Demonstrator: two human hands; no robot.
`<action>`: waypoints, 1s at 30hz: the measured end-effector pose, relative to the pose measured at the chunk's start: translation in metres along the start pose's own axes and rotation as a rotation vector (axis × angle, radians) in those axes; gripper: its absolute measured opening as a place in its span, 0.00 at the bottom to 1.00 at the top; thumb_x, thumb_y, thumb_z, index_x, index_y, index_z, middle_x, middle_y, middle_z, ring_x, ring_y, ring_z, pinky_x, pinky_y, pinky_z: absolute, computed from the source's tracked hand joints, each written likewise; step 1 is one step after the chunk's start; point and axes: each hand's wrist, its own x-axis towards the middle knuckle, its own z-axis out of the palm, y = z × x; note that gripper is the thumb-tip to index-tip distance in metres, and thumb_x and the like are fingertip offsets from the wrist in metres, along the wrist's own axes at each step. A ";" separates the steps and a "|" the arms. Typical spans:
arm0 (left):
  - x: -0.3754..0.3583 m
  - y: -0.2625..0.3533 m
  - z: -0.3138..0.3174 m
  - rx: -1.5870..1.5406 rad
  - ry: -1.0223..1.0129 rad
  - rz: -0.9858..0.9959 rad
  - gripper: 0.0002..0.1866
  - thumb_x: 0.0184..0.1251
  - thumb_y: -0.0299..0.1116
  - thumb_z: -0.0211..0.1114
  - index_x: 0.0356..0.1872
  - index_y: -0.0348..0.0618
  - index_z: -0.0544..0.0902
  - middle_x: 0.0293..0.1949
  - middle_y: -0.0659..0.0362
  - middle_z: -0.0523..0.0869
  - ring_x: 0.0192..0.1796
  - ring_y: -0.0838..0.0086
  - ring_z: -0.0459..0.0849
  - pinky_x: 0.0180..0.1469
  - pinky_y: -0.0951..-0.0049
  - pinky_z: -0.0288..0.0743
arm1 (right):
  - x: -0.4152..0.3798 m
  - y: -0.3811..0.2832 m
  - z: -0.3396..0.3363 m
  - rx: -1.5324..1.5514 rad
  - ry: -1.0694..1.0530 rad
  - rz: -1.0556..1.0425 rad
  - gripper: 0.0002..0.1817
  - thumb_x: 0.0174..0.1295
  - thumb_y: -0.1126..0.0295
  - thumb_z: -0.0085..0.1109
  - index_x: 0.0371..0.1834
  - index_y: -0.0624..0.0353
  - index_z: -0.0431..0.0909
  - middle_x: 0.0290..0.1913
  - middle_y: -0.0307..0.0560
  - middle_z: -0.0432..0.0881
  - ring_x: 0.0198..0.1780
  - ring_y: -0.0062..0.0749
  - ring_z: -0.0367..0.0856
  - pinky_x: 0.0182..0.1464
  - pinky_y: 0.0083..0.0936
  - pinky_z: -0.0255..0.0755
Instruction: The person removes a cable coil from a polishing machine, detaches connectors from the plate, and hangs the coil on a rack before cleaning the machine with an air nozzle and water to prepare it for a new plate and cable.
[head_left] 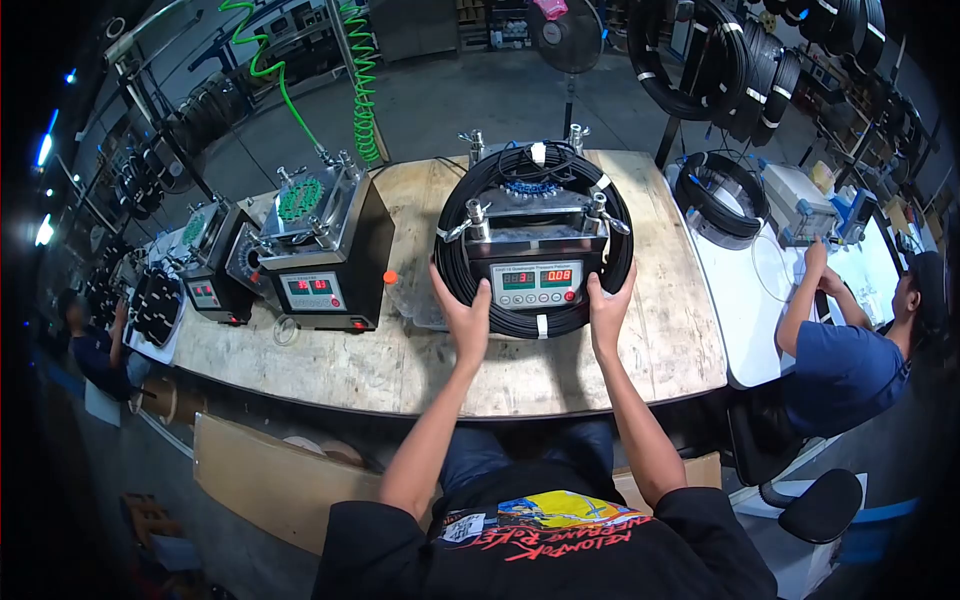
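A large coil of black cable (456,265), tied with white tape in several places, rings a polishing machine (535,250). The machine's front panel shows red digits, and blue-tipped pieces circle its top plate. My left hand (465,318) grips the coil's lower left side, thumb on the near face. On the lower right side, my right hand (609,312) holds the same coil in a matching way. Fingers behind the coil are mostly hidden. A thinner bundle of black cable (530,158) lies across the back of the machine's top.
Two similar machines, a nearer one (320,260) and a farther one (215,265), stand left on the wooden table (400,370). An orange-capped bottle (400,290) is beside my left hand. At right, a co-worker (850,360) sits by another cable coil (722,205). Another person sits far left.
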 end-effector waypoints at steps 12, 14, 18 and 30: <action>-0.057 -0.004 0.026 0.045 0.097 0.081 0.58 0.65 0.33 0.73 0.86 0.39 0.39 0.83 0.34 0.47 0.85 0.41 0.46 0.84 0.44 0.40 | -0.044 -0.001 0.013 -0.059 0.068 0.011 0.47 0.70 0.70 0.67 0.85 0.66 0.45 0.77 0.63 0.63 0.76 0.45 0.65 0.78 0.35 0.56; -0.066 -0.003 0.035 0.053 0.114 0.084 0.63 0.61 0.35 0.77 0.84 0.34 0.37 0.82 0.30 0.45 0.84 0.38 0.46 0.83 0.42 0.41 | -0.052 -0.015 0.021 -0.049 0.081 0.069 0.53 0.68 0.70 0.70 0.86 0.66 0.39 0.78 0.64 0.61 0.78 0.46 0.63 0.79 0.35 0.55; -0.073 0.001 0.045 0.067 0.136 0.102 0.65 0.60 0.36 0.78 0.84 0.32 0.34 0.81 0.29 0.43 0.84 0.37 0.44 0.82 0.40 0.41 | -0.072 -0.014 0.031 -0.145 0.090 -0.013 0.59 0.63 0.74 0.71 0.86 0.65 0.32 0.81 0.70 0.55 0.80 0.51 0.59 0.80 0.36 0.51; -0.065 0.006 0.022 -0.079 0.107 -0.036 0.56 0.62 0.37 0.79 0.82 0.37 0.47 0.78 0.34 0.55 0.80 0.44 0.57 0.81 0.49 0.49 | -0.058 -0.001 0.008 -0.140 0.067 0.096 0.52 0.62 0.72 0.72 0.83 0.70 0.47 0.73 0.68 0.70 0.70 0.48 0.74 0.74 0.36 0.65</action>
